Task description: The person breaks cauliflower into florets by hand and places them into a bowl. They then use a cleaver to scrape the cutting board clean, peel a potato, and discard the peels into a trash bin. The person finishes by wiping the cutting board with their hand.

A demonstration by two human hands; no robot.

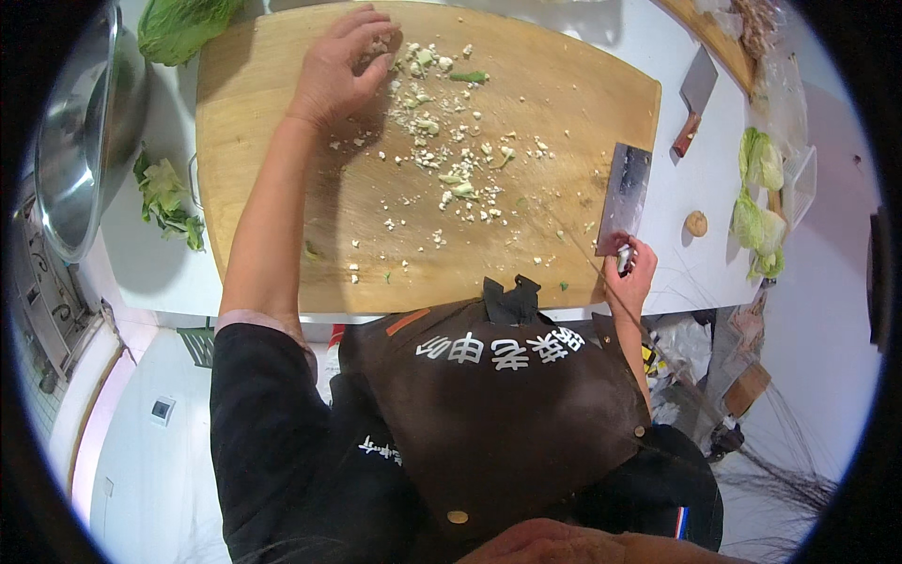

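A wooden cutting board [268,169] lies before me, strewn with white cauliflower crumbs [461,169] and bits of green stem [469,77]. At the board's upper left, my left hand [349,63] is curled over some pale crumbs beneath its fingers; whether it grips them is hard to tell. On the right, my right hand [629,271] holds a cleaver [626,190] near the board's right edge, its broad blade pointing away from me. The handle is mostly hidden in my fingers.
A large steel bowl [74,141] stands at the left, near leafy trimmings [165,194] and a green cabbage leaf [184,28]. To the right of the board lie a second cleaver [697,88], a round tan object [695,223] and lettuce-like leaves [760,225].
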